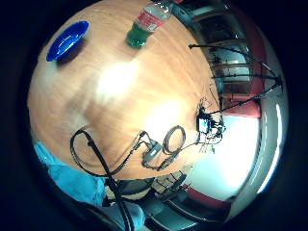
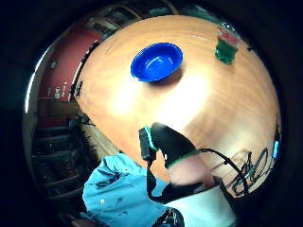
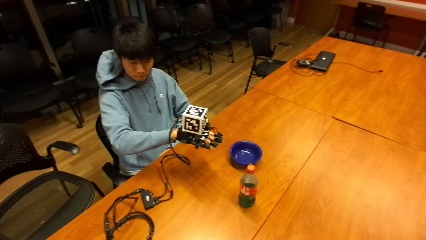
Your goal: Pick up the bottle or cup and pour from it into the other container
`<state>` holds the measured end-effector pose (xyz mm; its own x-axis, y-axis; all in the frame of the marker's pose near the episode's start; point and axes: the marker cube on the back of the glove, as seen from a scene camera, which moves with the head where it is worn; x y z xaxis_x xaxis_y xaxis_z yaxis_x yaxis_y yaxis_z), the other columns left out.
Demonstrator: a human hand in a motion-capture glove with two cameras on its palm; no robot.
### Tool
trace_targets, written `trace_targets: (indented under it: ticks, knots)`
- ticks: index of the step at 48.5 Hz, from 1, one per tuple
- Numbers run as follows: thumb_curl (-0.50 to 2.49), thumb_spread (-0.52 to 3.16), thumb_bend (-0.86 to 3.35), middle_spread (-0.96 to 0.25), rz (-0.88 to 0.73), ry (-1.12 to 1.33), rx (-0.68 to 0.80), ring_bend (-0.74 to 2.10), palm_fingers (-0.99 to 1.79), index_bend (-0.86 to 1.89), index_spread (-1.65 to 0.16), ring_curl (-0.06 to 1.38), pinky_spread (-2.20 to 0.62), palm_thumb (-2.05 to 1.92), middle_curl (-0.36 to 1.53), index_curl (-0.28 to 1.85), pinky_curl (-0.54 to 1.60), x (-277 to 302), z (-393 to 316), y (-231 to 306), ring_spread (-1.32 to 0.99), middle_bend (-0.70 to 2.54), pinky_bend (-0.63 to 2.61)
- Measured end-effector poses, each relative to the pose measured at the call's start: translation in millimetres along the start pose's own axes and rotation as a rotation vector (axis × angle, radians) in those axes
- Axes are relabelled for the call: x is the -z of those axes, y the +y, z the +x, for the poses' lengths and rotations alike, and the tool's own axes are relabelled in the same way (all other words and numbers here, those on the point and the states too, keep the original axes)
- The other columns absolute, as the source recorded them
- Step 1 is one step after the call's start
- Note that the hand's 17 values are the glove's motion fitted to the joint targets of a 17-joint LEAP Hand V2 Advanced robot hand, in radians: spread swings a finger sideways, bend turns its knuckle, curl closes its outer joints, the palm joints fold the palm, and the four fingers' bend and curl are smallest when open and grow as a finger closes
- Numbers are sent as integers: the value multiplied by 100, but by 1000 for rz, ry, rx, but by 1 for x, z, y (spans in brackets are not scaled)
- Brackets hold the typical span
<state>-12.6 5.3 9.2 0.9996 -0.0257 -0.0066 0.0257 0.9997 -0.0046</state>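
Observation:
A clear bottle (image 3: 247, 188) with a red cap, red label and green liquid in its lower part stands upright on the wooden table (image 3: 319, 165). A blue bowl (image 3: 245, 152) sits a little beyond it, nearer the person. My gloved right hand (image 3: 202, 138) hovers above the table in front of the person's chest, left of the bowl, fingers loosely curled and holding nothing. Both palm views look down on the bowl (image 2: 156, 61) (image 1: 68, 40) and the bottle (image 2: 227, 43) (image 1: 148, 23) from a distance. A gloved fingertip (image 2: 171, 139) shows in the thumb side view.
A small black box with coiled cables (image 3: 142, 203) lies on the table near the front left edge. A laptop (image 3: 323, 60) sits far off on the neighbouring table. Chairs (image 3: 40, 180) stand around the table's left side.

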Motion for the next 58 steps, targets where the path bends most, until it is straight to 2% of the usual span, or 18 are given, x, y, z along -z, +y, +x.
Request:
trace_targets:
  ticks: [7,16,58]
  knots:
    - [13,73,13,-1,1,-4,9,28,10,17,-28,8,15,32,7,10,12,-1,-6,2,9,17,45]
    - [19,92,7,-1,-3,-11,23,31,7,17,-34,13,20,35,13,15,15,-2,-9,5,12,18,49]
    - [31,106,-2,0,22,40,-40,36,2,17,-36,22,23,40,26,25,22,-1,23,20,14,19,53]
